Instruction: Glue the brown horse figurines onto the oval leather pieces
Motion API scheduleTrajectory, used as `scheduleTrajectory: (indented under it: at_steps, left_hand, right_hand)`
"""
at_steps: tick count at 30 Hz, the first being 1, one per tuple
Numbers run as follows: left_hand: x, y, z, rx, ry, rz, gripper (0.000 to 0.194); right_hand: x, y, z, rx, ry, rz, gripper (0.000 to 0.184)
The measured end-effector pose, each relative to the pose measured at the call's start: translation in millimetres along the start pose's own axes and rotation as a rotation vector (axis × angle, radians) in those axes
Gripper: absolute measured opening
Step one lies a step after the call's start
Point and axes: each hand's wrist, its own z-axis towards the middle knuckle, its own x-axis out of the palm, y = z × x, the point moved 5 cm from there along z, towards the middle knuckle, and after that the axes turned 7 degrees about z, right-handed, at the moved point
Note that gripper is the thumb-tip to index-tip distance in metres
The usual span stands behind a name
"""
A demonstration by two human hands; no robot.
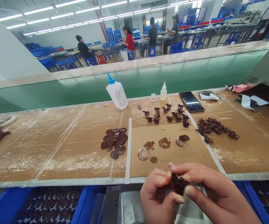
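Observation:
In front of the table's near edge, my left hand [159, 194] and my right hand [211, 189] pinch a small dark brown figurine [178, 184] between thumbs and fingertips. The fingers cover much of its shape. Just beyond, a dark brown oval disc [184, 138] lies on a clear round holder [181, 143]. A second clear holder [143, 153] stands to its left with nothing on it. Brown figurines on bases [169, 119] stand in loose rows farther back. Oval discs [115, 139] are heaped left of the white tape, and loose brown figures [212, 127] are piled on the right.
A white bottle with a blue tip [117, 95], a small dropper bottle [163, 92] and a phone [191, 101] are along the back. Wet brown patches [164, 142] mark the mat. Blue trays [84, 205] of discs sit below the table edge. Several people work far off.

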Motion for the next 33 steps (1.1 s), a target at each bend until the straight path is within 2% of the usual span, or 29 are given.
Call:
scheduleTrajectory:
  at_steps: [6, 13, 24, 33]
  left_hand:
    - [0.3, 0.2, 1.0, 0.030, -0.037, 0.009, 0.028]
    - [-0.1, -0.6, 1.2, -0.002, -0.006, 0.002, 0.029]
    - [0.2, 3.3, -0.3, 0.016, -0.071, -0.009, 0.028]
    - [1.9, 0.7, 1.8, -0.002, -0.047, -0.004, 0.026]
  right_hand:
    - [1.9, -5.4, 0.5, 0.040, 0.022, 0.002, 0.016]
    - [0.8, -2.5, 0.1, 0.044, 0.028, 0.000, 0.016]
    - [1.1, -5.8, 3.2, 0.040, 0.043, 0.015, 0.014]
    - [1.0, -6.4, 3.0, 0.063, 0.023, 0.035, 0.012]
